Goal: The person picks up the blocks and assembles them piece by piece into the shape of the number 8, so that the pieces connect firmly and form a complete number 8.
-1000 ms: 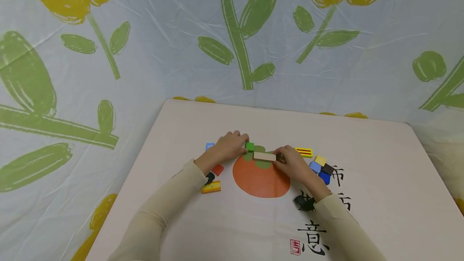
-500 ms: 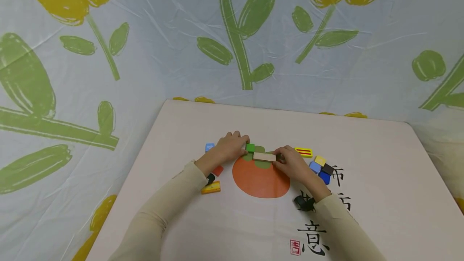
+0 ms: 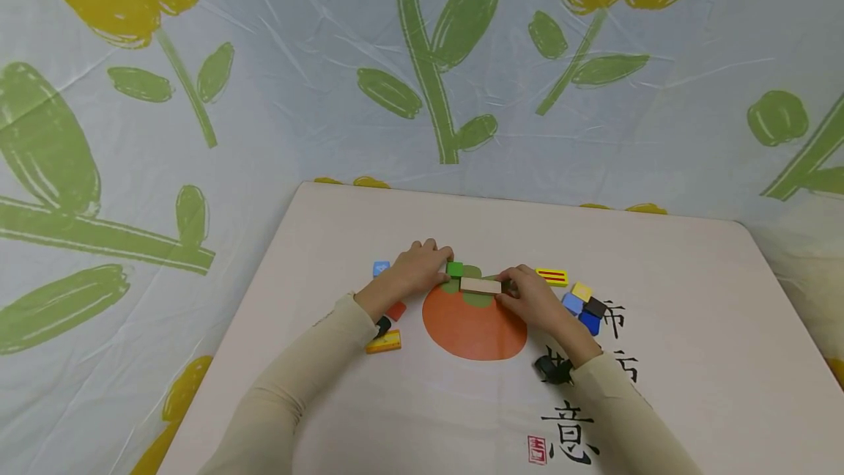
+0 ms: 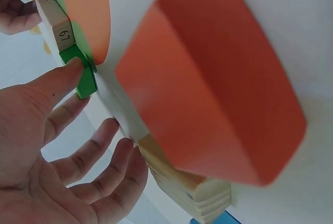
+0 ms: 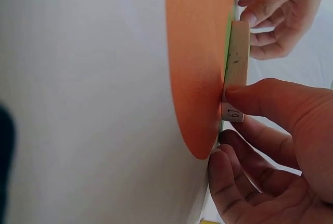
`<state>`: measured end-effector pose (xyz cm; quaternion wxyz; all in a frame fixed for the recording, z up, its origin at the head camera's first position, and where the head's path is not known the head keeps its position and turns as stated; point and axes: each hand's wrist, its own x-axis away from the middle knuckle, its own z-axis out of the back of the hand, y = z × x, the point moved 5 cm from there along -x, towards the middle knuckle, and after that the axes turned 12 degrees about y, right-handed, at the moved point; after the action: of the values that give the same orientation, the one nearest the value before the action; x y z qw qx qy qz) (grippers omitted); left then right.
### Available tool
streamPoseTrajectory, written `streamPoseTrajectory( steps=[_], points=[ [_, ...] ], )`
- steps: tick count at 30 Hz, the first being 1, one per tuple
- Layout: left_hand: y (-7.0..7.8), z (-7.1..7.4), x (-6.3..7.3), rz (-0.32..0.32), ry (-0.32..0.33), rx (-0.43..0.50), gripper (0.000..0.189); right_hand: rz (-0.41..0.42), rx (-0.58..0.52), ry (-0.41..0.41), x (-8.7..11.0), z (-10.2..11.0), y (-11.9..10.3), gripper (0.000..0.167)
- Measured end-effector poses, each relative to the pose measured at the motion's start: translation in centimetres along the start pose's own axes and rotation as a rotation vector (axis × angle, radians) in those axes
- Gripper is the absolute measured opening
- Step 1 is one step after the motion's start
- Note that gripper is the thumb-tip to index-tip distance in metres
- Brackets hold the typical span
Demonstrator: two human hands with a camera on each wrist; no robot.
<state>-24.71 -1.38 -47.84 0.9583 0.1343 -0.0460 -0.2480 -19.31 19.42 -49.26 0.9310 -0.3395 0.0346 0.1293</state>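
Note:
In the head view my left hand (image 3: 420,270) is at the left side of the green block (image 3: 455,269). The left wrist view shows its thumb and index finger pinching that green block (image 4: 86,81), the other fingers spread loosely. End to end with it lies a plain wooden block (image 3: 480,286) with a small printed number, over the orange fruit print (image 3: 475,325) and its green leaves. My right hand (image 3: 530,299) grips the wooden block's right end. In the right wrist view, thumb and index finger pinch the wooden block (image 5: 237,65), with the remaining fingers curled below.
Left of the print are a red block (image 3: 396,310), a yellow block (image 3: 384,341) and a light blue block (image 3: 381,268). To the right sit a red-striped yellow block (image 3: 552,277) and a cluster with a dark blue block (image 3: 590,324). A black object (image 3: 552,369) lies by the right forearm.

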Motion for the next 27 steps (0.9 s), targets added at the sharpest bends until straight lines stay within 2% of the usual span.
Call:
streamPoseTrajectory(
  steps=[11,18,23,27],
  points=[
    [0.0,0.1,0.0,0.001,-0.009,0.004,0.036,-0.003,0.006,-0.001,0.0,0.0,0.0,0.027],
    [-0.2,-0.2,-0.2,0.0,-0.019,-0.004,0.047,-0.003,0.009,0.001,0.0,0.1,-0.1,0.026],
    [-0.7,-0.3,0.0,0.02,-0.003,0.045,0.055,-0.013,0.002,-0.004,0.0,0.1,-0.1,0.026],
    [-1.3,0.2,0.6,0.015,0.049,0.119,0.057,-0.016,0.001,-0.006,0.0,0.1,-0.2,0.026]
  ],
)
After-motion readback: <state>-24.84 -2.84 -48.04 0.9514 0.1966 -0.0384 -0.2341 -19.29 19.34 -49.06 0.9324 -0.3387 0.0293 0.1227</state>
